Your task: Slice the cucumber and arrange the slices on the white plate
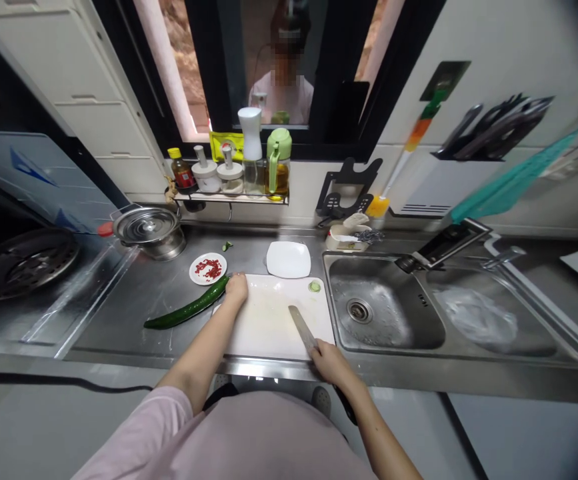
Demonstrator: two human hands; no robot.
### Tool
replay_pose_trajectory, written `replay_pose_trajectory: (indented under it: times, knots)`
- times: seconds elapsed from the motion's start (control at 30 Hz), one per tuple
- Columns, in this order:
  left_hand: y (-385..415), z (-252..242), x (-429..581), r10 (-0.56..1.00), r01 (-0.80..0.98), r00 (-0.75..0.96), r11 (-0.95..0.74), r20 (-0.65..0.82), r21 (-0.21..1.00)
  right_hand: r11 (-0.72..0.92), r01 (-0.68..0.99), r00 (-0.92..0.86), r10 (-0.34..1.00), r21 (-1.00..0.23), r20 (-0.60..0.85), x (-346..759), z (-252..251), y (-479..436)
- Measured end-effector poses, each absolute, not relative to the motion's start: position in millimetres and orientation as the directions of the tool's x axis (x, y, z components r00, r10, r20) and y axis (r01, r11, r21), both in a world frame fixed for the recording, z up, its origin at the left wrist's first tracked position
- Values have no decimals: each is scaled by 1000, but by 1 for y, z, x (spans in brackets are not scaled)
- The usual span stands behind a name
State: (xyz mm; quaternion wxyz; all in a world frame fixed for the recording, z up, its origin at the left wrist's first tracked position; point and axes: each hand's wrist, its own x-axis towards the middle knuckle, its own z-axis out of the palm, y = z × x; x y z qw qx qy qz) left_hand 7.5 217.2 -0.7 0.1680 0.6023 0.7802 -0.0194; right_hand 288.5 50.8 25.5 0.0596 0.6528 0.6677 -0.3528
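Observation:
A long green cucumber (189, 312) lies slantwise left of the white cutting board (269, 327). Its right end meets my left hand (237, 288), which is closed on it at the board's upper left corner. My right hand (333, 362) grips a kitchen knife (301, 327) at the board's lower right, the blade pointing up and left over the white surface. The black handle sticks out behind the hand. A pale green cucumber piece (314, 287) rests in the board's upper right corner.
Behind the board are a plate of chopped red pieces (208, 269), a white square dish (289, 259) and green scraps (227, 246). A steel pot (156, 233) stands left. To the right is a double sink (389, 345). Seasoning bottles (253, 157) line a wall rack.

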Motion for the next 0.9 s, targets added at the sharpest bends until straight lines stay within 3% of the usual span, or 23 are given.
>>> replay_pose_trajectory:
  times: [0.37,0.43,0.6,0.77,0.9]
  knots:
    - [219,3,4,943,941,-199,260,-267,218,-111,912,-119,849,-394,-514,290,25,49]
    - [216,3,7,941,917,-194,275,-279,290,-108,911,-122,851,-397,-511,290,24,48]
    - [193,-9,29,924,723,-48,293,-379,625,-106,913,-123,851,-395,-511,288,26,47]
    - [169,-21,50,902,684,105,240,-419,689,-82,933,-120,846,-351,-519,284,32,45]
    - [163,-22,51,922,697,119,187,-369,693,-20,953,-143,849,-301,-509,276,38,42]
